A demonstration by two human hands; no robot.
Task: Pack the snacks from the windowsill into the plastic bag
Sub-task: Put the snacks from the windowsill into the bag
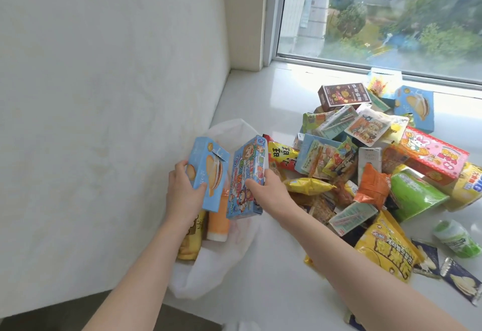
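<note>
Fingers of the left hand [182,189] curl around a pale blue cardboard biscuit box [208,171]; fingers of the right hand [268,189] clamp a blue cartoon-printed carton [245,176]. Both boxes hang just above the thin white plastic bag [224,273], long axes near upright, tops tipped away. Its limp rim could fold and block them. The heap of mixed snack packets [378,163] lies right of the bag.

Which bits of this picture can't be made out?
Head view: inside of the plastic bag, mostly behind the light blue box in the left hand and the cartoon box in the right hand.
Head view: snacks low in the pile, buried under upper packs.
Head view: dark blue packet, cut by the right edge.
</note>
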